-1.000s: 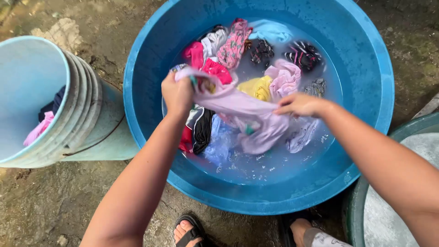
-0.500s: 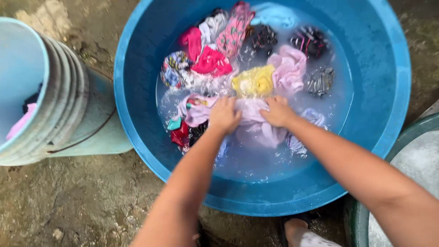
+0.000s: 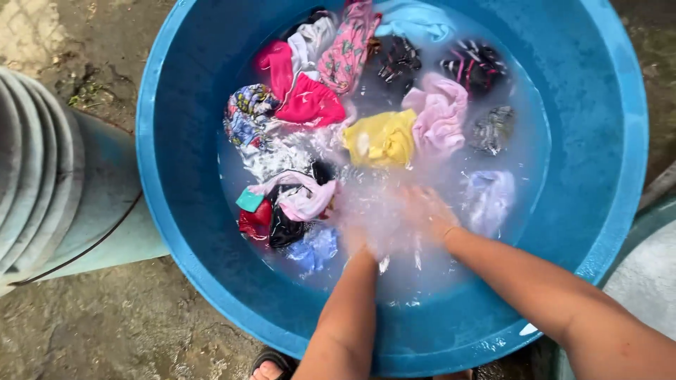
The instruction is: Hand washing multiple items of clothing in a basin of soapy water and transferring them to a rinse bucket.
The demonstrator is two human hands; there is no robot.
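L hand [image 3: 359, 236] + R hand [image 3: 422, 211] plunged in churned suds, grip can't tell | lilac garment [image 3: 303, 200] at near-centre of blue basin [image 3: 176, 176], partly under foam | risk: hard dunking could slop water over rim, soak sandal [image 3: 271, 364]
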